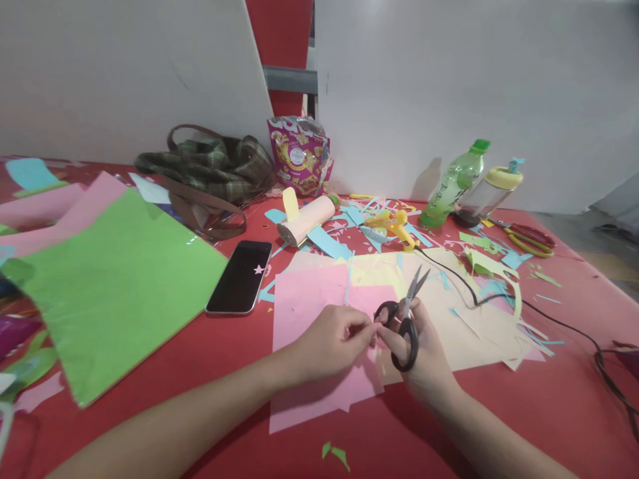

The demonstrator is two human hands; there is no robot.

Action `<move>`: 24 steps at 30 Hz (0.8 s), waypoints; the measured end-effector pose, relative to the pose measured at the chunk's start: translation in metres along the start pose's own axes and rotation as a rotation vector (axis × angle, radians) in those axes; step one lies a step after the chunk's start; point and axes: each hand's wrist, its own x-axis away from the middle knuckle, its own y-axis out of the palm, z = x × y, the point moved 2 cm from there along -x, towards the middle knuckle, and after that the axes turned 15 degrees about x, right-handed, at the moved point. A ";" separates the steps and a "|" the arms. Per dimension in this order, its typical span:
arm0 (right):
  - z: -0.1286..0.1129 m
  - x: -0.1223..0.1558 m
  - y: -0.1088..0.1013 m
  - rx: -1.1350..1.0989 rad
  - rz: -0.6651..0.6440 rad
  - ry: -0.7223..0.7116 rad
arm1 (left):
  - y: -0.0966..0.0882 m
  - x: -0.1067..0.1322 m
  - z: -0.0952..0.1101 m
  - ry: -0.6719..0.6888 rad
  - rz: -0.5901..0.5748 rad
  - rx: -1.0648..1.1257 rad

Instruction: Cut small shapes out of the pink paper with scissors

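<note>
My right hand (424, 346) holds black-handled scissors (409, 313), their blades slightly apart and pointing up and away from me. My left hand (339, 336) is closed in a pinch, its fingertips meeting those of my right hand. Whatever sits in that pinch is too small and too covered to name. Beneath both hands lie pink paper sheets (309, 313), overlapping a cream sheet (464, 326) on the right. A black phone (239, 276) with a tiny pink star (258, 270) on its screen lies left of the pink paper.
A large green sheet (124, 286) covers the left side. Behind are a plaid bag (214, 166), a purple snack bag (299, 156), a paper-wrapped tube (309, 219), a yellow glue gun (394, 226) with a trailing cord, a green bottle (454, 183), a jar (492, 193) and red-yellow-handled scissors (532, 238).
</note>
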 end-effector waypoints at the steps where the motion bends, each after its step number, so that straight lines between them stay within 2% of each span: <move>1: 0.000 0.000 0.000 0.017 -0.006 0.013 | -0.001 0.000 -0.001 0.001 0.010 -0.003; 4: 0.001 0.000 0.001 0.073 -0.059 0.056 | -0.007 -0.002 -0.001 0.000 0.073 -0.040; 7: 0.000 0.000 0.005 0.068 -0.180 0.088 | -0.017 -0.003 0.002 0.026 0.155 -0.055; 13: -0.001 0.004 0.010 -0.007 -0.379 0.026 | -0.033 -0.004 0.014 0.055 0.269 -0.022; 18: 0.002 0.004 0.009 -0.053 -0.455 0.002 | -0.034 -0.003 0.018 0.029 0.235 -0.017; 24: 0.002 0.006 0.007 -0.043 -0.471 0.006 | -0.032 -0.002 0.020 0.005 0.149 0.017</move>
